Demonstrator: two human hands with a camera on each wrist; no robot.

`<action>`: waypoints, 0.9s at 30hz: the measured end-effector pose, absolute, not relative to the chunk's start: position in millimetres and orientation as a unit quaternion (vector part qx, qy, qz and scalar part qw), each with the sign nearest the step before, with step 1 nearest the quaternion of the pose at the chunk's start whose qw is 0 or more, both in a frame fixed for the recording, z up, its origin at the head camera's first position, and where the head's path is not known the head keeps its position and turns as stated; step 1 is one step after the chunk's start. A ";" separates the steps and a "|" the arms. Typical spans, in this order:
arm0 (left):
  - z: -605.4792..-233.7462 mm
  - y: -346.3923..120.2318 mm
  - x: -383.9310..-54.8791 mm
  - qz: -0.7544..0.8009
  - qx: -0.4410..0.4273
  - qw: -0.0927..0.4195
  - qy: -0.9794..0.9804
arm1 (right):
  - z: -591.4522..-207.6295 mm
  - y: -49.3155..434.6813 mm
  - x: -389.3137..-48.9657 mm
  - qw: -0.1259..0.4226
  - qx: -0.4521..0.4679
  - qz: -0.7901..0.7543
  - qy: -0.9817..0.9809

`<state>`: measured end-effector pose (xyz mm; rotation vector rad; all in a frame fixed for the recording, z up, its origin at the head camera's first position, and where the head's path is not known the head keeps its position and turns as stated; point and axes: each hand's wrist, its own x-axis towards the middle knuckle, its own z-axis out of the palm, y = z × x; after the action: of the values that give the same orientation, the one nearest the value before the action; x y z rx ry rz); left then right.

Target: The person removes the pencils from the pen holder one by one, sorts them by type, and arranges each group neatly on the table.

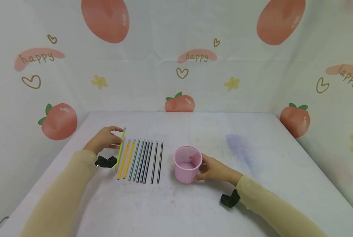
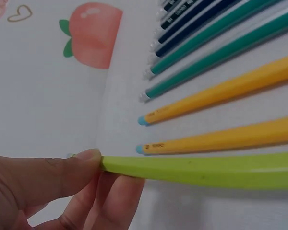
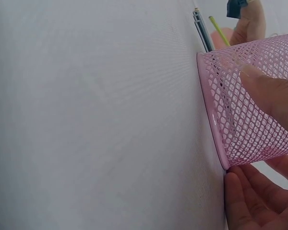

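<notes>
My left hand (image 1: 109, 138) pinches a lime-green pencil (image 2: 206, 171) near its eraser end, between thumb and fingers. In the head view the pencil slants at the left end of a row of pencils. Closest to it lie two yellow pencils (image 2: 221, 96), then green pencils (image 2: 216, 47) and several dark ones (image 1: 155, 161). With my right hand (image 1: 218, 169) I grip a pink mesh pencil cup (image 1: 184, 174) from its right side, thumb on the mesh in the right wrist view. The cup stands upright on the table, its inside showing no pencils.
The white table (image 1: 176, 210) has a faint purple stain (image 1: 238, 148) at the back right. A white cloth backdrop (image 1: 152, 75) printed with peaches, hearts and flowers surrounds it. Small black devices (image 1: 106, 161) are strapped at both wrists.
</notes>
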<state>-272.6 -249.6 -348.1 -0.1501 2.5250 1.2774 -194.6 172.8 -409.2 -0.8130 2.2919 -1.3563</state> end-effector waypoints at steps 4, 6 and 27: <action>-354.1 -251.8 -270.4 0.434 -0.062 0.172 0.882 | -410.6 172.8 -194.1 0.178 -0.281 -0.482 0.810; -358.0 -252.7 -269.4 0.426 -0.069 0.178 0.884 | -411.0 173.0 -193.9 0.177 -0.283 -0.483 0.810; -382.8 -258.1 -270.7 0.408 -0.121 0.198 0.883 | -412.2 173.5 -194.7 0.172 -0.295 -0.480 0.808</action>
<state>-270.7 -258.1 -382.8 -0.3388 2.4724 1.1408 -194.7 173.5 -412.2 -0.8369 2.2935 -1.3637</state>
